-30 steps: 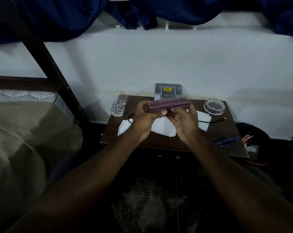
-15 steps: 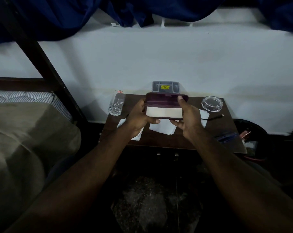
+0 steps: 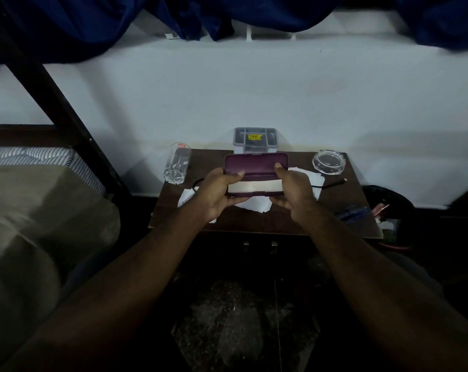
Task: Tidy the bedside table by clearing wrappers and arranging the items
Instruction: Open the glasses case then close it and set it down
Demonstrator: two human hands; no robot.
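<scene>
The purple case (image 3: 256, 167), shut 1 second ago, now gapes fully open, its lid upright, pale lining showing. The left hand (image 3: 218, 194) and right hand (image 3: 294, 191) clamp its ends above the bedside table (image 3: 281, 224), over crumpled white wrappers (image 3: 254, 204).

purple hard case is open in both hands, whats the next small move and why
Probably close the purple hard case and set it down: the left hand and right hand hold it open above white paper scraps that still need clearing off the brown wooden table.
</scene>
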